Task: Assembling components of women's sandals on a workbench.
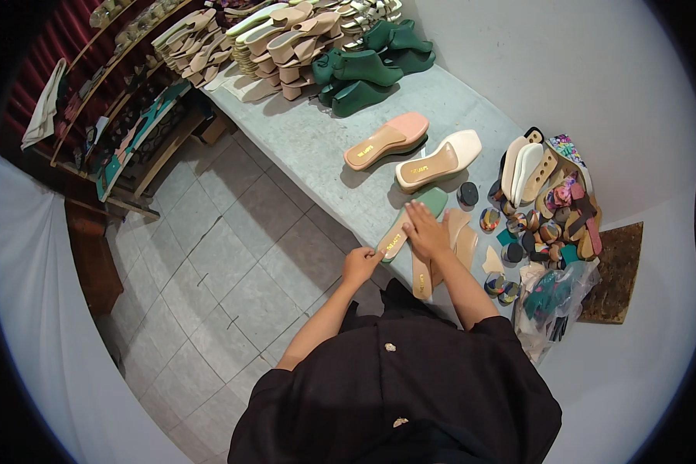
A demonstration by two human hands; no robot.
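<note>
My left hand [359, 265] pinches the heel end of a flat green shoe insole [435, 201] with a tan heel pad, at the table's near edge. My right hand [429, 230] lies over the insole's right side, fingers stretched out and pressing flat on it. Partly beneath my right hand and forearm are several loose tan insoles [465, 246]. Beyond the green insole stand a cream-topped sole [460, 148] and a pink-topped sole [404, 130], both with tan heel pads. A small black heel block [467, 194] sits right of the cream sole.
Green shoe lasts [363, 68] and stacks of tan sandals [286, 46] fill the table's [286, 131] far end. On the right are a heap of patterned heel blocks [549, 230], a clear plastic bag [561, 290] and a dark board [615, 271]. A rack [143, 139] stands left across tiled floor.
</note>
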